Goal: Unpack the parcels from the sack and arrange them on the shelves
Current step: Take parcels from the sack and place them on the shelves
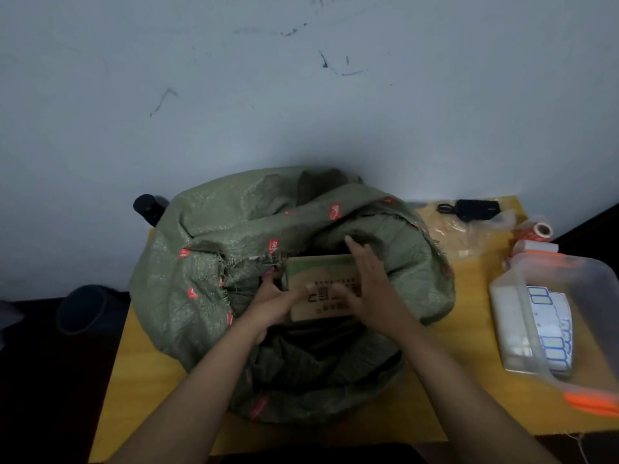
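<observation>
Yellow surface [140, 370] carries the sack [201, 262]; my left hand [278, 303] and right hand [371, 286] grip the box [318, 272], which could snag on the frayed sack mouth.

Sack [214, 262] folds crowding the opening; bare table [144, 363] strip at left.

A yellow surface [144, 360] fills the lower frame, bearing a green sack [207, 262] at centre and a clear plastic box [549, 316] at right.
</observation>
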